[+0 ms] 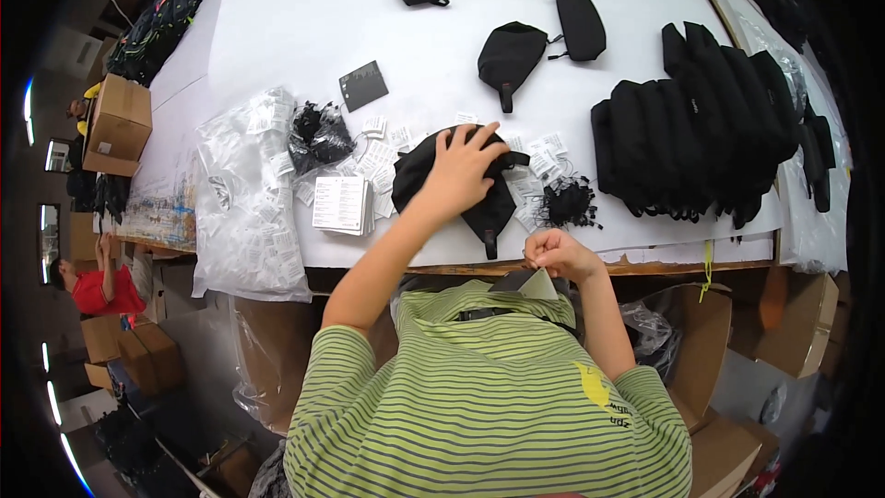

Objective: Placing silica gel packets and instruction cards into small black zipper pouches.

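- Left hand [461, 171]: fingers apart, laid over a black pouch [415, 175]
- Right hand [560, 254]: thumb and fingertips together, clamped on a folded card [539, 287]
- Table [277, 37]: white top, the pouch under the left hand near its front edge
- Pile [682, 138]: black pouches, massed at right
- Clear bag [223, 235]: white tags inside, at left
- Card stack [339, 206]: between clear bag and pouch

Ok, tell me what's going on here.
A person is handling black pouches at a white table. The left hand lies spread on a black pouch, while the right hand pinches a dark-and-white card near the table's front edge. A stack of white cards stands left of that pouch, white tags lie loose around it, and a row of black pouches sits to the right.
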`<state>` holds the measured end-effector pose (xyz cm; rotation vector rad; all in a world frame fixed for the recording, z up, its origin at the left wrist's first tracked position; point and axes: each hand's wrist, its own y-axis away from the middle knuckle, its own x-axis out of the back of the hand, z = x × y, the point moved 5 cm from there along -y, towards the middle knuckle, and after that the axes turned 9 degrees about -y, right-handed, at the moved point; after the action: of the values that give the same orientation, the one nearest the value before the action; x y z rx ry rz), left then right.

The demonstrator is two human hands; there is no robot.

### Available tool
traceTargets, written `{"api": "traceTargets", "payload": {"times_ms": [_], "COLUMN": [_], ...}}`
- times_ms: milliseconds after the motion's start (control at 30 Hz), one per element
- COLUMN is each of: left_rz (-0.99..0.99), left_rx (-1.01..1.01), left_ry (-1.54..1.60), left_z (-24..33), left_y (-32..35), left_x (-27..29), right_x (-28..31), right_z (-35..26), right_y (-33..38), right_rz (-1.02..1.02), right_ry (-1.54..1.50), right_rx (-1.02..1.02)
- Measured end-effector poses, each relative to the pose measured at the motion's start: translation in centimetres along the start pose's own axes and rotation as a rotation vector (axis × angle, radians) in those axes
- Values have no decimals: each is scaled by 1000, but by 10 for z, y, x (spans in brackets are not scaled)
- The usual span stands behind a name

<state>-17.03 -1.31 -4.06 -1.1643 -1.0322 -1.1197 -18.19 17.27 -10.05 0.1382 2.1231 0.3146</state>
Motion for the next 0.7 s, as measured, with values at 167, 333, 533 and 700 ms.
{"api": "traceTargets", "payload": {"times_ms": [167,333,533,700], "left_rz": [288,458,297,283], "left_rx": [29,201,717,874], "left_ry": [233,312,783,1102], "left_z": [18,39,23,28], "left_y": [13,64,130,156], "left_x": [-1,54,34,31], "right_x": [-34,-63,-105,-114], "right_z": [-30,-50,-43,-17], "right_y": [20,22,-13,-19], "right_rz": [254,568,551,415], "right_ry": [257,657,1150,1197], "right_rx": [104,460,649,613]}}
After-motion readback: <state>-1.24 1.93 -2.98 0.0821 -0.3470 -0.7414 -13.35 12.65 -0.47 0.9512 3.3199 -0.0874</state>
